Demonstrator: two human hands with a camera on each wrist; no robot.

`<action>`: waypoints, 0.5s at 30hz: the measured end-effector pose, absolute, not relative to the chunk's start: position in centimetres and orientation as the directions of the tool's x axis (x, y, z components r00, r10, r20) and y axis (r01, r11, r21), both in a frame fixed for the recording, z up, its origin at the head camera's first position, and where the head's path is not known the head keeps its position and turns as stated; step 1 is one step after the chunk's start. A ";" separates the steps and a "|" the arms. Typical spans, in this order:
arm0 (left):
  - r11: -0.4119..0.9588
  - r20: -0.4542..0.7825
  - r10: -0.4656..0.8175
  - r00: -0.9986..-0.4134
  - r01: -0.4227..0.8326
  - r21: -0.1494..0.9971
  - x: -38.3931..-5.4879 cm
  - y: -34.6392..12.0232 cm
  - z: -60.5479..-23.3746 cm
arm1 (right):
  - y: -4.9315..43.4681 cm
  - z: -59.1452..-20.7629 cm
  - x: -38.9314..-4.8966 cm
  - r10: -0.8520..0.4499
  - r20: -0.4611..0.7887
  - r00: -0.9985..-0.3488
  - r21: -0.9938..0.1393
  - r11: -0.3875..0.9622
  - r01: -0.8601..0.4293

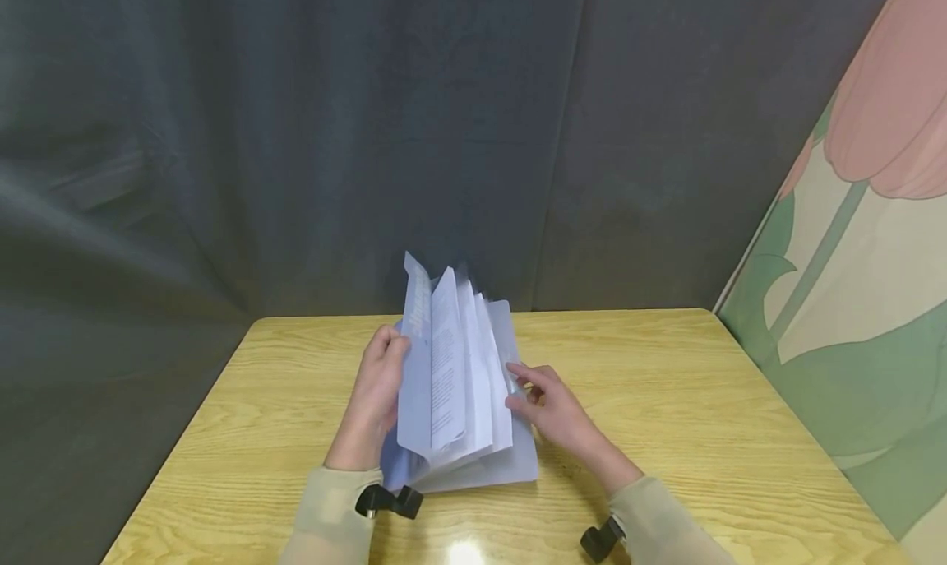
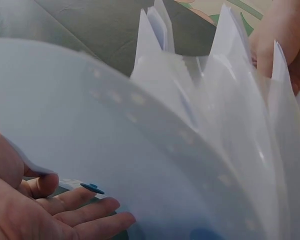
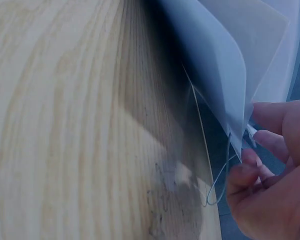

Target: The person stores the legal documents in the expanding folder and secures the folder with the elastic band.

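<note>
A bluish translucent expanding file folder (image 1: 416,396) stands fanned open on the table, printed paper sheets (image 1: 447,359) showing between its clear dividers. My left hand (image 1: 376,388) grips the raised front cover by its outer edge. In the left wrist view, a small teal button (image 2: 92,188) sits by the left fingertips, and wavy clear pockets (image 2: 230,100) spread behind the cover. At the opposite side, my right hand (image 1: 553,409) has thumb and fingers at the folder's edge. The right wrist view shows it pinching a corner beside a looped thin elastic cord (image 3: 227,170).
The light wood-grain table (image 1: 651,384) extends to both sides of the folder. A dark grey curtain (image 1: 473,137) hangs right behind its far edge. On the right stands a panel with a tulip pattern (image 1: 873,285).
</note>
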State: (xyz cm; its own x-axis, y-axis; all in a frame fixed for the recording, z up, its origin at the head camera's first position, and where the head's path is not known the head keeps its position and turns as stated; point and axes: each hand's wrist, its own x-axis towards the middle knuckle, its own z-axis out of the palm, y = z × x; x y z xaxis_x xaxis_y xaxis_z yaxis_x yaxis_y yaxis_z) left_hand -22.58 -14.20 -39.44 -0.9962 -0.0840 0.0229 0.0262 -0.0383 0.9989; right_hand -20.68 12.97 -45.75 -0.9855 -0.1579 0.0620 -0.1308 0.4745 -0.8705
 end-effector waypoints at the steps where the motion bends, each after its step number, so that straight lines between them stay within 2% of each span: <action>1: -0.037 0.023 -0.084 -0.996 0.026 0.999 -22.5 -14.2 -39.5 | 12.9 -45.8 -20.6 -0.152 0.061 -0.986 -0.864 0.487 -0.129; 8: -0.057 0.037 -0.067 -0.997 0.040 0.998 -22.4 -14.2 -39.4 | 12.9 -46.0 -20.4 -0.138 0.082 -0.987 -0.827 0.543 -0.145; 15: -0.059 0.033 -0.068 -0.997 0.037 0.998 -22.2 -14.3 -39.3 | 12.7 -46.4 -20.2 -0.149 0.088 -0.985 -0.840 0.520 -0.154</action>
State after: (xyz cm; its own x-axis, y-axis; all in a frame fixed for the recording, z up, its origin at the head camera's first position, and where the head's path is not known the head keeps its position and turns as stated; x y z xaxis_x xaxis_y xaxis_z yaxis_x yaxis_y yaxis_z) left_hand -22.22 -14.29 -39.34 -0.9971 -0.0683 0.0330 0.0371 -0.0588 0.9976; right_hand -20.25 12.71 -46.35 -0.9848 -0.1495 0.0880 -0.1540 0.5200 -0.8402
